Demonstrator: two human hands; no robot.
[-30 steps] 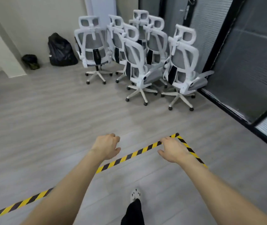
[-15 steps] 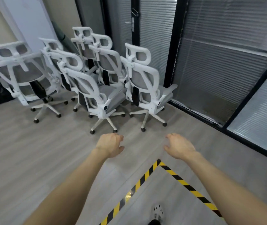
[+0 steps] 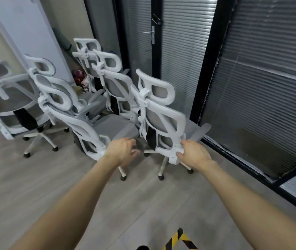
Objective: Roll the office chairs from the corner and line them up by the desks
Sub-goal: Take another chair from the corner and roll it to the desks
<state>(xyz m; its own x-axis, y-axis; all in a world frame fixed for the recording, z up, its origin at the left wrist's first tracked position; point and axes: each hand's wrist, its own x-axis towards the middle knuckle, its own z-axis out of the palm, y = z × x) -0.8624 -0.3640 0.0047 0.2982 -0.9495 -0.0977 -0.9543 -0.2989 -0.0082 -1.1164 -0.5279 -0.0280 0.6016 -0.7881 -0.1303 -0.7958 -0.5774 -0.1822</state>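
The left hand (image 3: 123, 150) is open and empty, fingers spread between two chairs; the right hand (image 3: 193, 153) is closing on the lower back frame of the nearest chair (image 3: 159, 112), though whether it grips fully I cannot tell. All chairs sit bunched in the corner. Best bring the left onto the same frame, then pull straight back, so the wheels clear the neighbouring chair (image 3: 82, 123).

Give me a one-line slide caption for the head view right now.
Right hand touching the nearest chair at its lower back frame, left hand open beside it, chairs clustered in the corner.
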